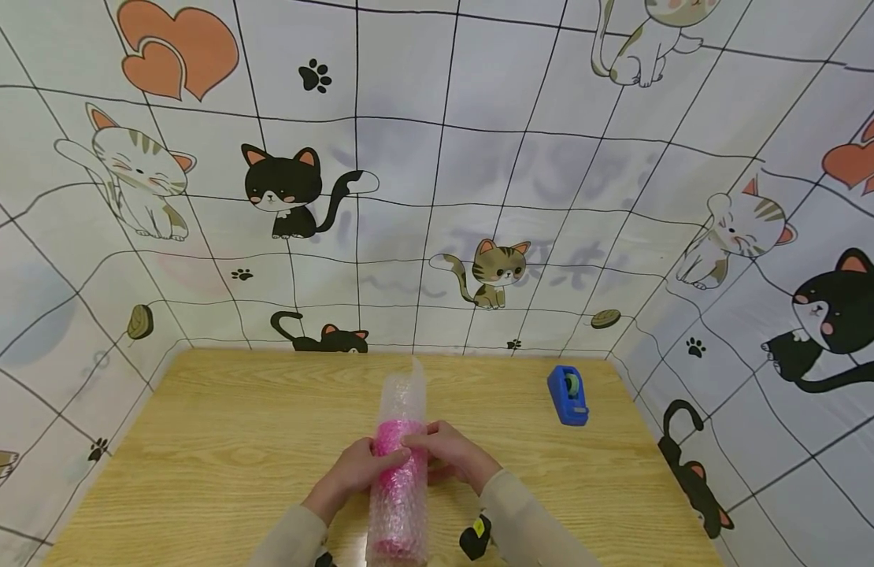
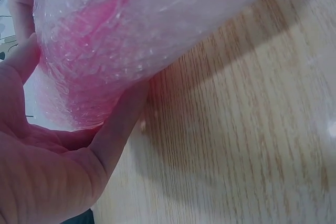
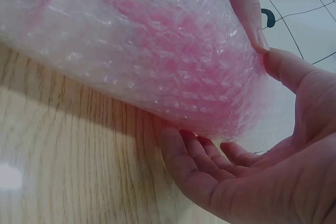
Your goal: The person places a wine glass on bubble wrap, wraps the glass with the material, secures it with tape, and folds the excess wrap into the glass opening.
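A long roll of clear bubble wrap (image 1: 398, 512) lies lengthwise on the table, with something bright pink showing through its lower and middle part. What the pink thing is cannot be made out. My left hand (image 1: 355, 470) grips the roll from its left side, thumb on top. From the right side my right hand (image 1: 460, 453) holds it too, and the thumbs come close together on the upper surface. In the left wrist view, the fingers (image 2: 126, 124) curl beneath the bubble wrap (image 2: 105, 51). Fingers (image 3: 178, 156) of the other hand bend under its edge in the right wrist view.
A blue tape dispenser (image 1: 568, 396) stands at the back right of the wooden table (image 1: 253, 425). White sheeting (image 1: 401, 173) printed with cats and grid lines closes off the back and both sides. Dark wrist gear (image 1: 474, 539) shows beside the right sleeve.
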`<state>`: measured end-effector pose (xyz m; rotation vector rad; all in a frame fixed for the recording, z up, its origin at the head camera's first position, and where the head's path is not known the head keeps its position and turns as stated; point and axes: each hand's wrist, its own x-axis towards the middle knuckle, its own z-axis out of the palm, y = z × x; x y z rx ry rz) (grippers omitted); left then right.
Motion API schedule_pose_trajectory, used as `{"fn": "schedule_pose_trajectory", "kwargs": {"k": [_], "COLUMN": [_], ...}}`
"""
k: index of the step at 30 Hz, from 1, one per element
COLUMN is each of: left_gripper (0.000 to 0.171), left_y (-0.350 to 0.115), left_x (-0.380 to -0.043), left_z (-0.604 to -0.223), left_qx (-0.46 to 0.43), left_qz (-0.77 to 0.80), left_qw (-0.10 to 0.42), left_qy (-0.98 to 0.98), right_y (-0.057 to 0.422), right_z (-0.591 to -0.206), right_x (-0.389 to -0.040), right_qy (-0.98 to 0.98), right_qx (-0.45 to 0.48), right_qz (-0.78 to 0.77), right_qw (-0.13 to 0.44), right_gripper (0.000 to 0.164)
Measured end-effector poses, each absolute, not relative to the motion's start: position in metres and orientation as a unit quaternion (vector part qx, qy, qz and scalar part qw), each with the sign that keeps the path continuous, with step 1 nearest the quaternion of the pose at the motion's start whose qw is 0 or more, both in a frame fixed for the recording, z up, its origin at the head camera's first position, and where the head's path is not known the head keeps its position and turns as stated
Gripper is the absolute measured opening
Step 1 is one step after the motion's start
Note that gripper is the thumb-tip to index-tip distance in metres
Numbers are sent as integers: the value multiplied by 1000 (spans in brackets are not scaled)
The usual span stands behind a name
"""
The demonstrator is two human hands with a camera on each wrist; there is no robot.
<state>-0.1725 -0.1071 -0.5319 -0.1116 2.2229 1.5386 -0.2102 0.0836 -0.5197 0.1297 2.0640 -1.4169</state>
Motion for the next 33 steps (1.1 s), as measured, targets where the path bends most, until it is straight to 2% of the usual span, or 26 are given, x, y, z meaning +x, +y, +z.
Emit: {"fn": "schedule_pose_trajectory", "kwargs": {"k": [15,26,33], "left_gripper": [82,82,85], "left_y": [-108,-108,-108], "left_x": [-171,-169,-169], "left_z": [-534,-531,-528], "left_qx": [-51,-45,-54], "left_qz": [570,567,549], "left_qw": [218,216,213], "left_qy": [790,793,806], "right_y": [110,164,206], "right_z": [-524,-533,-527], "right_x": [-218,-229,-242], "right_qy": [785,843,870], "right_qx": [24,73,93], "right_qz": [-536,-486,-462], "right_qw": [310,219,144], "right_gripper": [71,43,36]}}
